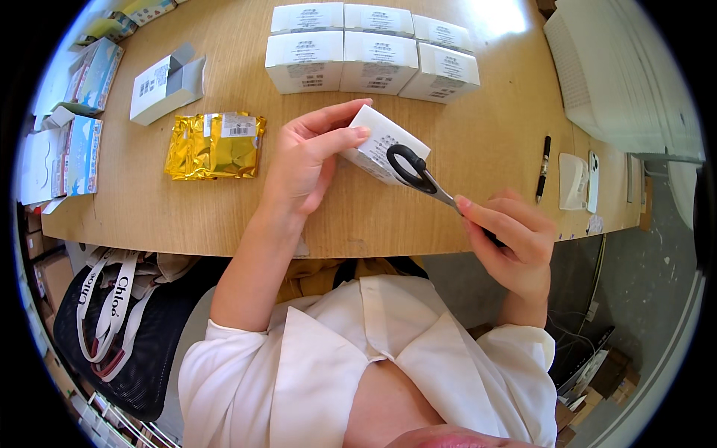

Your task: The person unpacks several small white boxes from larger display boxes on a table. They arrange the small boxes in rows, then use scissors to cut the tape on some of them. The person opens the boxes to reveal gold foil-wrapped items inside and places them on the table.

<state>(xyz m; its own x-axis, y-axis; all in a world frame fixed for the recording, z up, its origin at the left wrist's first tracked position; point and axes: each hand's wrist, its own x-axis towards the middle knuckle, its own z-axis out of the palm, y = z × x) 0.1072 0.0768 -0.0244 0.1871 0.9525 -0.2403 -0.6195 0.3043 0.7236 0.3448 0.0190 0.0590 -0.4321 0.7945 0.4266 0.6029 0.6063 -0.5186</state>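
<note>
My left hand (308,153) grips a small white box (393,138) between thumb and fingers, tilted above the table; dark print covers part of its side. In my right hand (515,239) is a pair of scissors (418,176), pinched around the metal part. One black handle loop overlaps the box's near right side; I cannot tell whether it touches. Another black part of the scissors shows beneath my right fingers, and the rest is hidden by the hand. To the left of my left hand lie several shiny gold packets (216,149) with a white label.
Several white boxes (377,60) stand in two rows at the back. An opened white box (160,89) and blue printed cartons (84,153) occupy the left. At right are a black pen (544,168), a phone-like white item (592,183) and a white bin (597,82).
</note>
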